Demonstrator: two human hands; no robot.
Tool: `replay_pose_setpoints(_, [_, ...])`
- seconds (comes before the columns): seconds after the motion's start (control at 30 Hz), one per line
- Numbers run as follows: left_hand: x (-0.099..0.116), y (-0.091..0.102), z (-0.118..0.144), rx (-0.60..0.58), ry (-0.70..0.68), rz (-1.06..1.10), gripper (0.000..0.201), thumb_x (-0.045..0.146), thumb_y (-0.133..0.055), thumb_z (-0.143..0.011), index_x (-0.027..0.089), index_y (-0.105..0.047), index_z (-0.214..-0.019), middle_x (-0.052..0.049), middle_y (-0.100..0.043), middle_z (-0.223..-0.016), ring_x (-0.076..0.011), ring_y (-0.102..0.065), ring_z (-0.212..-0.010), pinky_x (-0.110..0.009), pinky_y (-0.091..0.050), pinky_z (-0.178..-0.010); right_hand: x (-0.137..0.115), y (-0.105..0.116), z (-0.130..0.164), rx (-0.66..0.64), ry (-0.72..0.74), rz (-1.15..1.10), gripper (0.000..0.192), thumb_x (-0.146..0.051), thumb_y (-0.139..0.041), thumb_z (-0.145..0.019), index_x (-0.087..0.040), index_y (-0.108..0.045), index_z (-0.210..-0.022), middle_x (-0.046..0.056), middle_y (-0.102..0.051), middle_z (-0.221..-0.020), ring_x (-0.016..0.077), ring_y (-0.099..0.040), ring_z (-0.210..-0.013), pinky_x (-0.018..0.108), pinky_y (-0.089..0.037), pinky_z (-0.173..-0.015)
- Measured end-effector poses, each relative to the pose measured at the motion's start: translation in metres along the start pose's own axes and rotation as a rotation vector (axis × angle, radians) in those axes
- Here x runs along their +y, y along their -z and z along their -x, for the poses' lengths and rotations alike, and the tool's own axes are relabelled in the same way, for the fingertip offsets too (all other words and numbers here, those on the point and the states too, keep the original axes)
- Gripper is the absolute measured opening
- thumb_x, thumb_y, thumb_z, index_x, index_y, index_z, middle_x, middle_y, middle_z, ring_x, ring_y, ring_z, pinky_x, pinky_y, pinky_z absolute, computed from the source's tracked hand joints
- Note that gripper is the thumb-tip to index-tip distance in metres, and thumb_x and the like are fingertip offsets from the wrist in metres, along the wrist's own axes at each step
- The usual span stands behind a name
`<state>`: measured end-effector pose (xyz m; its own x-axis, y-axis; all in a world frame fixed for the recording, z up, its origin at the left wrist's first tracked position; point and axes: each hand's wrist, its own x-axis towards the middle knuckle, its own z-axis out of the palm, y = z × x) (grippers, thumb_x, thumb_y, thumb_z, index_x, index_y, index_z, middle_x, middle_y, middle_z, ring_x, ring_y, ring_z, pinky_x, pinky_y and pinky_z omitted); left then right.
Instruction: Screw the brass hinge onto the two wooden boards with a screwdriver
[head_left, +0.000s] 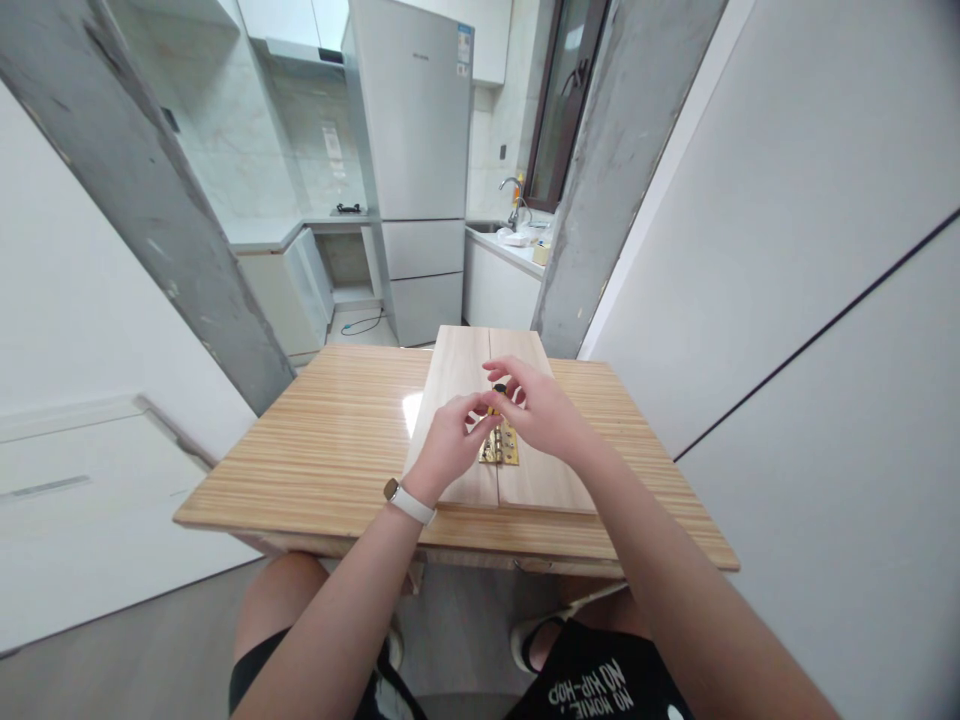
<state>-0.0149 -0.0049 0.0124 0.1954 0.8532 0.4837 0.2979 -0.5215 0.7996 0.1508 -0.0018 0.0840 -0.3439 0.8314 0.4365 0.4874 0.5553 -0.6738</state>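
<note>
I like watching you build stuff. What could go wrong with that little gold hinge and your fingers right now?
The brass hinge sits across the seam of two loose-looking boards, so it might slide off line if they shift. Something small and dark is pinched between the left hand and right hand; it could drop and roll off the table. Fingertips crowd close together, so one could get pinched.

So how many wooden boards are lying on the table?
2: the left board and the right board lie side by side on the table, joined by a brass hinge under the hands.
</note>
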Motion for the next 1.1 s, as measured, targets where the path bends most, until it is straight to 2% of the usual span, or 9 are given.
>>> replay_pose_setpoints(0.13, [-0.003,0.006,-0.005,-0.106,0.016,0.067,0.017,0.026,-0.063,-0.095,0.021,-0.073,-0.108,-0.004,-0.075,-0.101,-0.0178,-0.066,-0.090,-0.027,-0.053,-0.077,-0.013,0.023,-0.005,-0.174,0.098,0.086,0.030,-0.013,-0.060,-0.090,-0.028,-0.072,-0.113,0.004,-0.074,-0.113,0.0224,-0.067,-0.097,0.036,-0.050,-0.084])
replay_pose_setpoints(0.23, [-0.006,0.007,-0.007,-0.154,0.050,0.161,0.021,0.026,-0.061,-0.096,0.019,-0.072,-0.113,-0.005,-0.075,-0.106,-0.0186,-0.067,-0.094,-0.028,-0.054,-0.079,-0.022,0.028,-0.009,-0.231,0.115,0.143,0.030,-0.007,-0.056,-0.090,-0.026,-0.075,-0.101,0.003,-0.075,-0.100,0.0218,-0.067,-0.092,0.035,-0.048,-0.082])
replay_pose_setpoints(0.37, [-0.008,0.006,-0.007,-0.167,0.059,0.234,0.025,0.027,-0.059,-0.097,0.018,-0.071,-0.116,-0.007,-0.075,-0.112,-0.0199,-0.068,-0.098,-0.029,-0.055,-0.082,-0.023,0.025,-0.015,-0.233,0.143,0.182,0.029,-0.005,-0.054,-0.089,-0.023,-0.076,-0.093,0.005,-0.073,-0.094,0.0207,-0.065,-0.087,0.035,-0.047,-0.080])
replay_pose_setpoints(0.57, [-0.006,0.009,-0.007,-0.171,0.054,0.178,0.026,0.030,-0.058,-0.098,0.019,-0.072,-0.117,-0.007,-0.075,-0.113,-0.0204,-0.068,-0.101,-0.030,-0.055,-0.083,-0.014,0.021,-0.023,-0.211,0.150,0.254,0.025,-0.007,-0.058,-0.088,-0.022,-0.077,-0.092,0.005,-0.074,-0.092,0.0208,-0.065,-0.085,0.035,-0.047,-0.079])
replay_pose_setpoints(0.77, [0.001,0.008,-0.003,-0.078,0.031,0.072,0.024,0.028,-0.068,-0.091,0.022,-0.070,-0.114,-0.004,-0.075,-0.105,-0.0187,-0.069,-0.093,-0.030,-0.055,-0.080,-0.011,0.016,-0.030,-0.212,0.169,0.357,0.020,-0.009,-0.061,-0.089,-0.021,-0.077,-0.087,0.006,-0.073,-0.091,0.0214,-0.064,-0.082,0.035,-0.044,-0.078])
replay_pose_setpoints(0.93, [0.005,0.006,-0.001,-0.004,0.007,0.001,0.020,0.026,-0.070,-0.090,0.021,-0.070,-0.109,-0.004,-0.074,-0.100,-0.0176,-0.068,-0.087,-0.030,-0.056,-0.078,-0.006,0.012,-0.033,-0.202,0.176,0.412,0.016,-0.014,-0.065,-0.090,-0.021,-0.073,-0.078,0.006,-0.069,-0.081,0.0204,-0.059,-0.076,0.034,-0.040,-0.072])
replay_pose_setpoints(1.1, [0.003,0.005,0.000,0.025,-0.009,-0.044,0.020,0.024,-0.070,-0.090,0.021,-0.070,-0.110,-0.006,-0.074,-0.100,-0.0197,-0.068,-0.090,-0.032,-0.055,-0.080,-0.005,0.011,-0.031,-0.181,0.201,0.500,0.019,-0.019,-0.064,-0.094,-0.020,-0.068,-0.075,0.007,-0.067,-0.078,0.0208,-0.056,-0.071,0.034,-0.034,-0.067])
